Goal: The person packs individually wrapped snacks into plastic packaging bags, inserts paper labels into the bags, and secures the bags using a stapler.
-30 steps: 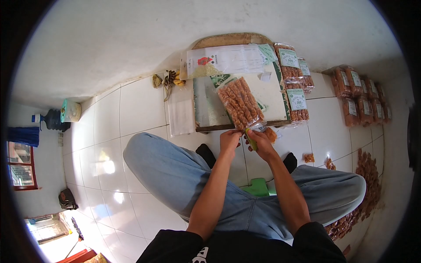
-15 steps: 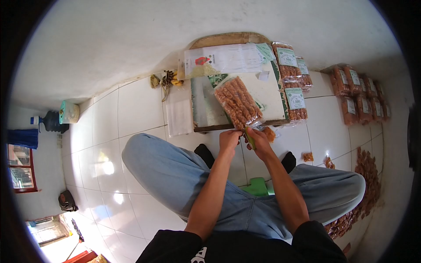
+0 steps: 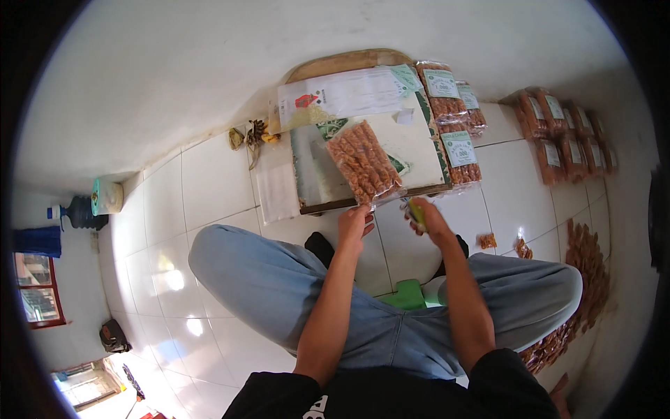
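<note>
A clear plastic bag of brown, knobbly snacks (image 3: pixel 364 162) lies tilted on the low board table, its lower end at the front edge. My left hand (image 3: pixel 354 225) pinches the bag's gathered lower end, thumb and fingers closed. To its right, apart from the bag, my right hand (image 3: pixel 434 222) is closed round a small yellow-green stapler-like tool (image 3: pixel 417 211) with a metallic tip; its exact kind is hard to make out.
On the low table (image 3: pixel 419 157) lie clear printed bags (image 3: pixel 349 98). Labelled snack packs (image 3: pixel 460 155) stand along its right side, with more packs (image 3: pixel 564 150) by the wall. Loose brown pieces (image 3: pixel 586 279) cover floor at right. A green object (image 3: pixel 406 295) sits between my legs.
My right hand has moved right, away from the bag's end, with the yellow-green tool still in it. My left hand remains at the bag's lower end. The view has shifted slightly.
</note>
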Available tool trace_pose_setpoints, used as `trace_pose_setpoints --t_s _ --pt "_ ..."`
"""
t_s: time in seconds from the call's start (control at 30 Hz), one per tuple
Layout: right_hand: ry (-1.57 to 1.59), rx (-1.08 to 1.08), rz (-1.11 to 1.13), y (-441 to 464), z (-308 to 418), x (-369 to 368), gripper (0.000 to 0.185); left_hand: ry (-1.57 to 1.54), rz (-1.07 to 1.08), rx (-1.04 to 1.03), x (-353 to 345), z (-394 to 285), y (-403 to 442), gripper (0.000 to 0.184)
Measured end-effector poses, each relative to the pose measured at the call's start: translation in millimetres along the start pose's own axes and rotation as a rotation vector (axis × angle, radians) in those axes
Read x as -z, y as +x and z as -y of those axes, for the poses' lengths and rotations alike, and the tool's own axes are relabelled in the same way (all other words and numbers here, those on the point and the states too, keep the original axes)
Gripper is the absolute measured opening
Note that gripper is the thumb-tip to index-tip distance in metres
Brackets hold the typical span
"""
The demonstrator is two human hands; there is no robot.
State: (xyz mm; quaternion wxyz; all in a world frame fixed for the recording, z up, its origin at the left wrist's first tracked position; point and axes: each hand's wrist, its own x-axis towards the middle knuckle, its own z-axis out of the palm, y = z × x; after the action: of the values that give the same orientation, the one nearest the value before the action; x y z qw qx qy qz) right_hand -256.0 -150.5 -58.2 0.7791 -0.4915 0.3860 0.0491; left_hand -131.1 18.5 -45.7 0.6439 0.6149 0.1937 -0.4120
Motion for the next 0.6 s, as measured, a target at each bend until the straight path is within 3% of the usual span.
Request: trace_pose_setpoints --t_s 0.1,0.17,0.2,0.27,0.3,0.43,0.6 --pt "-0.017 0.143 0.012 17 20 21 0.038 -0.122 0.025 0.005 0 6 -1 0.022" --pt "-0.551 0.536 -0.422 28 35 10 0.044 -0.189 0.046 0.001 2 12 3 0.022" --pt "-0.543 0.540 -0.426 30 41 4 0.044 -0.216 0.042 -0.047 1 17 6 0.024" --pt "-1.003 0.655 -0.559 32 53 -8 0.049 -0.234 0.045 -0.100 -1 24 11 0.027" --pt "-1.081 0.729 -0.588 37 55 -12 0.048 -0.241 0.035 -0.112 -2 25 11 0.031" --pt "-1.398 0.834 -0.568 55 63 -16 0.056 -0.271 -0.004 -0.148 -8 23 6 0.042" --pt "-1.452 0.814 -0.585 52 64 -22 0.069 -0.201 -0.121 -0.216 -9 13 -8 0.052"
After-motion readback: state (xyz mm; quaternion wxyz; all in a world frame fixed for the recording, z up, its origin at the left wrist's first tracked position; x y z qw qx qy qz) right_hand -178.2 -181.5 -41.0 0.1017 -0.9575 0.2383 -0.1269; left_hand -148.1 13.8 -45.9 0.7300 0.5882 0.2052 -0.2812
